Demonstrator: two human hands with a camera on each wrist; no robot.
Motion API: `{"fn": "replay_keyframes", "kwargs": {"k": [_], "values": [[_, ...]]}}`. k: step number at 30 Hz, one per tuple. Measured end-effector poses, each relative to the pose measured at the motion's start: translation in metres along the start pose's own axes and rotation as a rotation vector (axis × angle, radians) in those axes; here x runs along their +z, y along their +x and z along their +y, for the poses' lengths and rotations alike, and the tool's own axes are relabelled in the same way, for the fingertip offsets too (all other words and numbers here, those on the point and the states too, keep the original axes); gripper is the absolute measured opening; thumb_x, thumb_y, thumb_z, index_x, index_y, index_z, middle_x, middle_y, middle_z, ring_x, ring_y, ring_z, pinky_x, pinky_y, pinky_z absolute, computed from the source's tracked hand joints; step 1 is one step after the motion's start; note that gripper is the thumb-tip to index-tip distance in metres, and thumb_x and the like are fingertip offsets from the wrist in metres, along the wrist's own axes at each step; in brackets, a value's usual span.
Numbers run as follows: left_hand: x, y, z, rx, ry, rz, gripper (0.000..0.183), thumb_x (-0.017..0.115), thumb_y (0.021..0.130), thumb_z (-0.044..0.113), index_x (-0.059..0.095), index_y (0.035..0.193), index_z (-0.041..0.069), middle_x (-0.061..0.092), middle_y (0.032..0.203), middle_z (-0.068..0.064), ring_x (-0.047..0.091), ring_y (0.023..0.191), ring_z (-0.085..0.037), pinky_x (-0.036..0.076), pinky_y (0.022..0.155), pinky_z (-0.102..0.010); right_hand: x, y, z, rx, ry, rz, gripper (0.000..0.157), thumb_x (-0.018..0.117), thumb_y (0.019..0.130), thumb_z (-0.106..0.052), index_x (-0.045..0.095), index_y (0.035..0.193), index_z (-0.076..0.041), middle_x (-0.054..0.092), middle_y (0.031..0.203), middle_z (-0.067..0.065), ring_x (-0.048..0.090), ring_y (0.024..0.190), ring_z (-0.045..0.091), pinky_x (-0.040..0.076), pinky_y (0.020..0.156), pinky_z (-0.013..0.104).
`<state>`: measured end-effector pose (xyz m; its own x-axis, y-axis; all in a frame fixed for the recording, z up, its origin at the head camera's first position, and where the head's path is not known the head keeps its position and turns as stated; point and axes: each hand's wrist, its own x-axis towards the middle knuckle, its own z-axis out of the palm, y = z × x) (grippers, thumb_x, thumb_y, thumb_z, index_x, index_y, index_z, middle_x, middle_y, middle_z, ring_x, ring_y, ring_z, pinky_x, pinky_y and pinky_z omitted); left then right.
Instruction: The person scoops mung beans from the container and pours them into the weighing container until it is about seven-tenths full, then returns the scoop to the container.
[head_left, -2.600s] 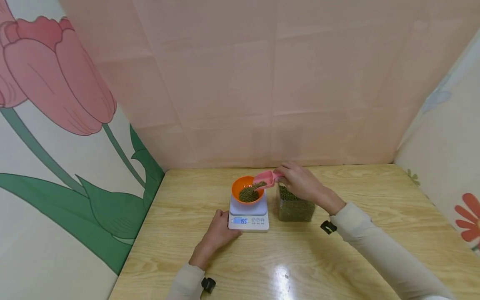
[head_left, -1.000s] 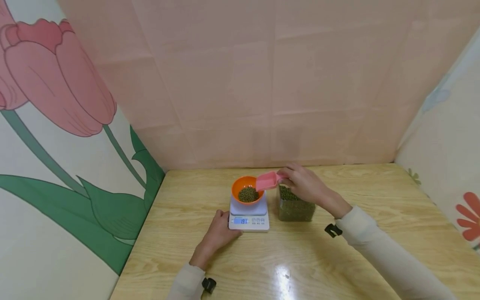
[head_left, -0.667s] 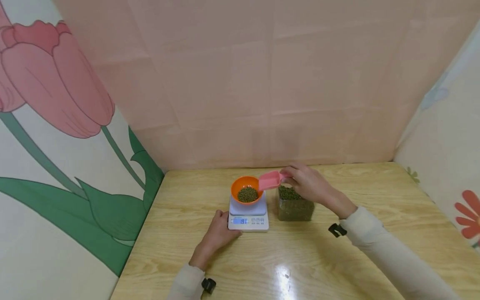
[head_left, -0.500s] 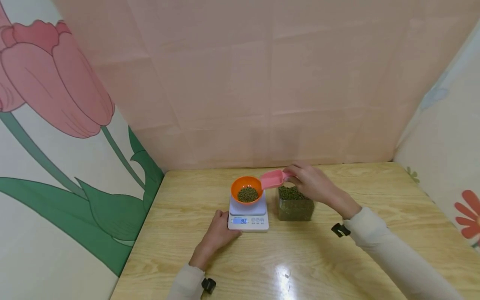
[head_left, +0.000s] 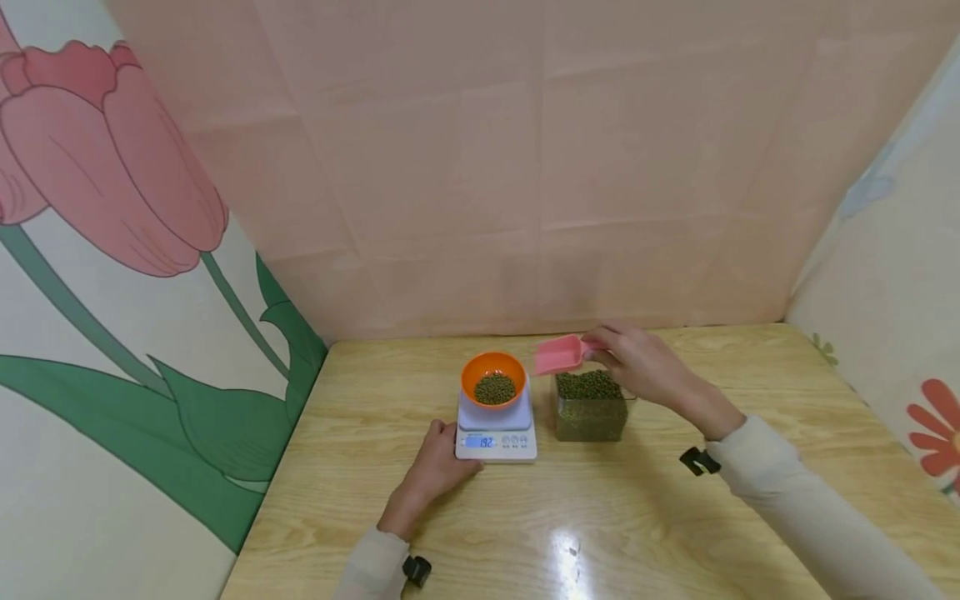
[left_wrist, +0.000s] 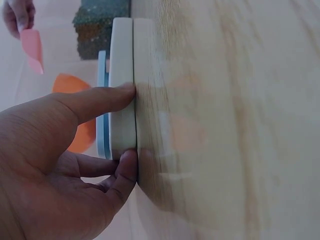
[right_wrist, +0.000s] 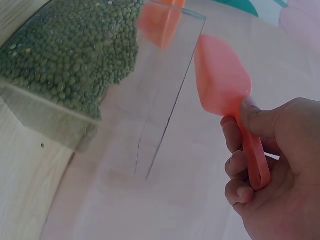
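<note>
An orange bowl (head_left: 470, 369) with mung beans (head_left: 495, 388) in its bottom stands on a white kitchen scale (head_left: 497, 447), whose display appears to read 192. My left hand (head_left: 438, 458) grips the scale's near left corner; the left wrist view shows thumb and fingers (left_wrist: 102, 102) at its edges. With my right hand (head_left: 637, 362) I hold a pink scoop (head_left: 558, 355) by its handle, above the back of the clear box. No beans show in the scoop. That clear box (head_left: 591, 423), right of the scale, holds many mung beans (right_wrist: 70, 50).
Everything stands on a wooden table (head_left: 360, 392). A pink covering (head_left: 450, 208) rises behind its far edge. Left is a wall with a painted tulip (head_left: 112, 158), right a pale wall with a red flower (head_left: 941, 429). A loose bean (right_wrist: 42, 146) lies beside the box.
Beans slid from the scoop into the bowl, and the display rose from about 155 to 192. The right hand then drew the scoop rightward, off the bowl. The left hand stayed put.
</note>
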<state>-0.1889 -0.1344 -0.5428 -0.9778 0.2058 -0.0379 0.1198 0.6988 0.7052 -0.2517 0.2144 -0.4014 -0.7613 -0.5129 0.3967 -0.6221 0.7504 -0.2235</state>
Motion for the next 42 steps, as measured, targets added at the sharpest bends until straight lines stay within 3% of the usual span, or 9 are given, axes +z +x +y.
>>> {"fn": "replay_keyframes", "kwargs": {"k": [9, 26, 42], "values": [[0.000, 0.001, -0.001, -0.002, 0.011, -0.005, 0.071, 0.090, 0.086, 0.021, 0.060, 0.148, 0.003, 0.057, 0.114, -0.004, 0.041, 0.102, -0.020, 0.038, 0.085, -0.033, -0.014, -0.007, 0.008, -0.004, -0.032, 0.013, 0.023, 0.075, 0.099, -0.012, 0.075, 0.119, 0.000, 0.074, 0.114, 0.016, 0.072, 0.105, 0.035, 0.059, 0.088, 0.054], [0.000, 0.000, 0.000, 0.001, 0.002, -0.007, 0.071, 0.090, 0.086, 0.020, 0.060, 0.148, 0.005, 0.059, 0.116, -0.004, 0.040, 0.102, -0.021, 0.037, 0.084, -0.033, -0.021, -0.020, 0.025, -0.076, -0.110, 0.075, 0.020, 0.080, 0.093, -0.008, 0.076, 0.112, -0.001, 0.075, 0.109, 0.017, 0.072, 0.101, 0.037, 0.059, 0.082, 0.055], [0.000, 0.001, -0.003, 0.002, 0.000, -0.008, 0.071, 0.090, 0.086, 0.021, 0.060, 0.148, 0.003, 0.059, 0.115, -0.004, 0.041, 0.103, -0.021, 0.038, 0.085, -0.034, -0.027, -0.029, 0.024, 0.026, -0.151, -0.009, 0.024, 0.083, 0.091, -0.011, 0.076, 0.113, -0.001, 0.076, 0.113, 0.018, 0.071, 0.107, 0.039, 0.060, 0.080, 0.056]]}}
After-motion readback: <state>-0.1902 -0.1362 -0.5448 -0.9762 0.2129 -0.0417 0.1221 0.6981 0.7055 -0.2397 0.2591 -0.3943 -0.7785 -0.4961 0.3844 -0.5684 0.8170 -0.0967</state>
